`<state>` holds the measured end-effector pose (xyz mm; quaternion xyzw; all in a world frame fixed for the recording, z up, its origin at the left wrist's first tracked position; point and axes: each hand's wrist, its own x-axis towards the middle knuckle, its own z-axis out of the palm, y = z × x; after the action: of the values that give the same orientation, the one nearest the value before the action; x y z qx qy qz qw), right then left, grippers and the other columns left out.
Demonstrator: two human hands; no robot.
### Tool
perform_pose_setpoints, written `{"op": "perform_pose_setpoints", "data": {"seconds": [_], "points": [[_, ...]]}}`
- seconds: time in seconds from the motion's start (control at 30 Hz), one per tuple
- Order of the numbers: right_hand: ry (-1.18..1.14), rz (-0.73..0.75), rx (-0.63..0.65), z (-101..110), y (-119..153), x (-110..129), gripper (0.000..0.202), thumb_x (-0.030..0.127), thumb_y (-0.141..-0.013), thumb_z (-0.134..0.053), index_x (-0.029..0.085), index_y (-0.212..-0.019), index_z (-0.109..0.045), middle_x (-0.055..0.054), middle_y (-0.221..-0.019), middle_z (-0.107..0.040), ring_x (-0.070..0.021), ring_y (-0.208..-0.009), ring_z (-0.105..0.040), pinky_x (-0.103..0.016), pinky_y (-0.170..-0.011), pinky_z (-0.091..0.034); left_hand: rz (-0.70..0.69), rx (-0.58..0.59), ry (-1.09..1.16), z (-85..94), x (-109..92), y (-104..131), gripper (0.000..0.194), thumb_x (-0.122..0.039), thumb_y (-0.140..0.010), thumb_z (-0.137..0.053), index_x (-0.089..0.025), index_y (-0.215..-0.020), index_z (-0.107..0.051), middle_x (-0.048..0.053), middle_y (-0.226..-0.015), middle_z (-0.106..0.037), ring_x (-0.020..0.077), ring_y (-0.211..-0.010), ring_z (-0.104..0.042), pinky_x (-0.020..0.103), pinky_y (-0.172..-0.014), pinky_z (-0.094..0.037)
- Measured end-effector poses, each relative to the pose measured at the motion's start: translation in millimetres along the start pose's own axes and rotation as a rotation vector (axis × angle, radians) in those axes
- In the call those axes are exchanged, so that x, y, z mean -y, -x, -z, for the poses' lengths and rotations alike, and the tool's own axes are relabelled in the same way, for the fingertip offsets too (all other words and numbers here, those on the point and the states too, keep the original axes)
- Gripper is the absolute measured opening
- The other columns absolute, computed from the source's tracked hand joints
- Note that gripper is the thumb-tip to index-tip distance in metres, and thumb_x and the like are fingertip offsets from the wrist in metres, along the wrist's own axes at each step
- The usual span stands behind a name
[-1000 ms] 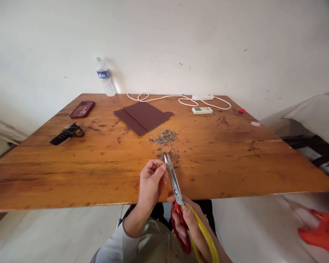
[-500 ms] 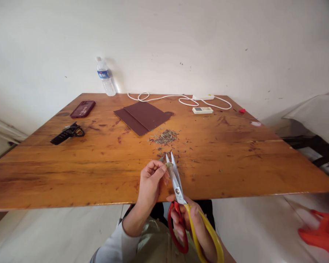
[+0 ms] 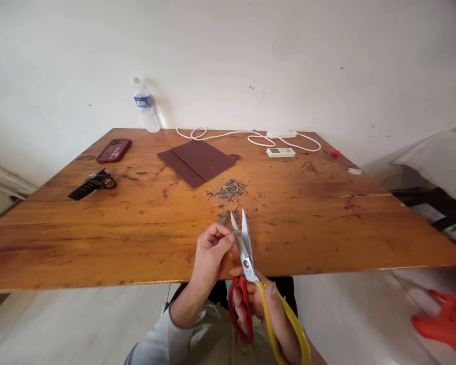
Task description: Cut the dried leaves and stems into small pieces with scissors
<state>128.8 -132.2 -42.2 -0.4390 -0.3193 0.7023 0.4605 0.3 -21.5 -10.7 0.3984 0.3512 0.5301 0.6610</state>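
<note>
My left hand (image 3: 212, 248) pinches a small greenish leaf (image 3: 237, 233) between thumb and fingers above the near part of the table. The leaf's free end reaches between the parted blades of a pair of scissors (image 3: 247, 256), which has one red and one yellow handle. My right hand (image 3: 256, 299) is closed round those handles, partly hidden behind them, below the table's front edge. Beyond the blade tips lies a small heap of dry cut shreds (image 3: 231, 189), with loose bits scattered nearer to me.
Two dark red sheets (image 3: 197, 162) lie behind the heap. To the left are a phone (image 3: 114, 150) and a black object with a metal ring (image 3: 93, 185). A plastic bottle (image 3: 146, 107), a white cable (image 3: 224, 134) and a white remote (image 3: 280, 152) are along the back.
The scissor blades have spread wider apart, and the red handle has swung a little left. My left hand keeps its pinch on the leaf almost in place.
</note>
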Motion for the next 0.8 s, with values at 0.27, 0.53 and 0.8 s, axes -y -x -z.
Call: {"op": "perform_pose_setpoints", "data": {"seconds": [0.27,0.53,0.8], "points": [[-0.169,-0.007,0.023,-7,-5,-2,0.030,0.038,-0.097,-0.058,0.016,-0.116,-0.062,-0.006,-0.103,-0.068,-0.0178,-0.078,-0.067,-0.034,-0.066,-0.058,0.008,0.042,-0.062,2.8,0,2,0.020,-0.028,-0.077,-0.071,-0.018,-0.066,-0.058,-0.004,-0.054,-0.056,0.0088,-0.050,-0.045,0.022,-0.054,-0.035],[-0.430,-0.020,0.081,-21,-18,3,0.080,0.089,-0.057,-0.061,0.020,-0.097,-0.058,0.007,-0.062,-0.047,-0.0039,-0.040,-0.029,-0.017,-0.036,-0.026,0.044,0.018,-0.070,-1.2,-2,3,0.022,-0.028,-0.075,-0.072,-0.017,-0.064,-0.057,-0.004,-0.053,-0.054,0.0084,-0.050,-0.044,0.021,-0.053,-0.034],[-0.457,-0.038,0.142,-9,-17,-7,0.076,0.086,-0.060,-0.062,0.022,-0.102,-0.060,0.008,-0.064,-0.046,-0.0031,-0.041,-0.025,-0.016,-0.037,-0.027,0.037,-0.002,-0.037,-1.4,-2,2,0.023,-0.032,-0.075,-0.073,-0.017,-0.065,-0.059,-0.004,-0.054,-0.053,0.0079,-0.049,-0.042,0.021,-0.053,-0.033]]}}
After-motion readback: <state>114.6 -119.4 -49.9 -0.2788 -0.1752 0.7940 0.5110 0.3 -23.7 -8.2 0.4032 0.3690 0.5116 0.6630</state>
